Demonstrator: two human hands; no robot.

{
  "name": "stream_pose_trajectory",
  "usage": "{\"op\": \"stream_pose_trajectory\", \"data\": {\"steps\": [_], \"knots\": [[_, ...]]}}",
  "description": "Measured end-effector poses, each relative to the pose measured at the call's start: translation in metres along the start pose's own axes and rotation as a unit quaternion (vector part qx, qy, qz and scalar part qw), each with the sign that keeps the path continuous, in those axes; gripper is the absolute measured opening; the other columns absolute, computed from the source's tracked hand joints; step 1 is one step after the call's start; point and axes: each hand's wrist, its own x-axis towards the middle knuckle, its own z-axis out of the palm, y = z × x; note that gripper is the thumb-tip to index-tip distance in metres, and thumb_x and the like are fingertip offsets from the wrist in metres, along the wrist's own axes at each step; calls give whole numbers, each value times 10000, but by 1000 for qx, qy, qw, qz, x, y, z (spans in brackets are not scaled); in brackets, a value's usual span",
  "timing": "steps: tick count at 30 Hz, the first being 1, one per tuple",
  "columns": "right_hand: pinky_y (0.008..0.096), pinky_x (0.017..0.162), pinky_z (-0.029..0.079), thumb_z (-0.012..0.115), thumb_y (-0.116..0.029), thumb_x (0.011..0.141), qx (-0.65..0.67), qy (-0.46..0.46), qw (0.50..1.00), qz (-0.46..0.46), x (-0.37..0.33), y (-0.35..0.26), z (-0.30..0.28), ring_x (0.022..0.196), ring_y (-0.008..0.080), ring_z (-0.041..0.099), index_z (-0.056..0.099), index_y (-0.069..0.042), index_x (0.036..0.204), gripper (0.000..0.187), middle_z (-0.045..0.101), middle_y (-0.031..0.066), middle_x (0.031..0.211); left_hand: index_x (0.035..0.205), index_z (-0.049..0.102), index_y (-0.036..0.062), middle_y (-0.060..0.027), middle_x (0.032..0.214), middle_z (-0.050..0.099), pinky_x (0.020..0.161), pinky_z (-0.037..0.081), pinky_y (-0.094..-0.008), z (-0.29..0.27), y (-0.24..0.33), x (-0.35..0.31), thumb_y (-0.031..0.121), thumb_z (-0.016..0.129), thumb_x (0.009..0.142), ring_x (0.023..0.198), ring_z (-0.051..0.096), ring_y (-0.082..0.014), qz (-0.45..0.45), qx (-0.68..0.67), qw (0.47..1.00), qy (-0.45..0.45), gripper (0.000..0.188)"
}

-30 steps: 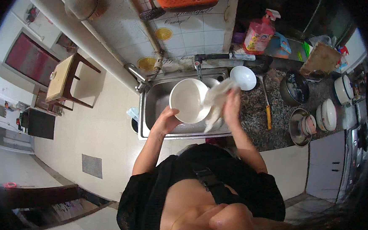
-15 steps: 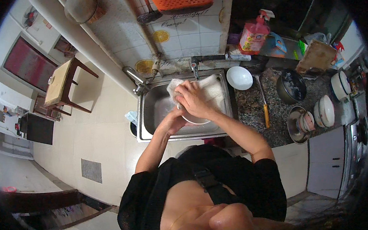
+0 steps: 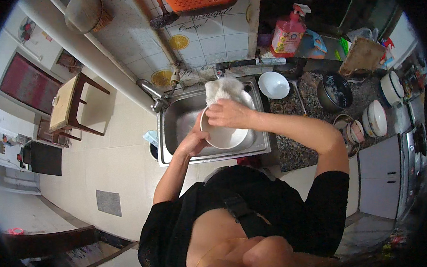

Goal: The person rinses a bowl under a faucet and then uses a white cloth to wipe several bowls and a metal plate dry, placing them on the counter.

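Note:
Over the steel sink (image 3: 179, 120) I hold a white bowl (image 3: 227, 136), tilted so its inside shows. My left hand (image 3: 193, 139) grips the bowl's left side, with the thumb over the rim. My right hand (image 3: 231, 115) is closed on a whitish cloth (image 3: 224, 89) at the bowl's far rim. Part of the cloth spreads beyond the fingers toward the tap (image 3: 220, 73). My right forearm crosses above the sink's right edge. The fingers of my left hand behind the bowl are hidden.
Right of the sink, the granite counter (image 3: 293, 153) holds a white bowl (image 3: 274, 85), a dark pot (image 3: 334, 92), stacked bowls (image 3: 375, 118) and a spatula (image 3: 300, 98). A pink pump bottle (image 3: 288, 35) stands behind. A second faucet (image 3: 155, 94) rises at the sink's left corner.
The bowl has tipped so more of its inside shows. My right hand and the cloth have moved to its far rim, and my right elbow has swung outward to the right.

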Motion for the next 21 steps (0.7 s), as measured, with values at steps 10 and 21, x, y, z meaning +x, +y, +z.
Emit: {"op": "stream_pose_trajectory", "data": {"steps": [10, 21], "knots": [[434, 748, 419, 465, -117, 774, 401, -146, 759, 492, 27, -45, 19, 898, 340, 524, 466, -3, 1048, 297, 528, 224, 925, 1290, 205, 174, -84, 1224, 350, 878, 370, -360, -5, -24, 28, 211, 426, 833, 1115, 368, -226, 192, -9, 977, 94, 510], [379, 751, 404, 445, -80, 751, 561, 344, 475, 584, 48, -57, 62, 867, 282, 507, 348, -53, 1029, 296, 463, 159, 953, 1251, 274, 81, -101, 1169, 404, 911, 339, -321, -28, -65, 49, 462, 222, 883, 1069, 414, -210, 177, -125, 970, 109, 532]]}}
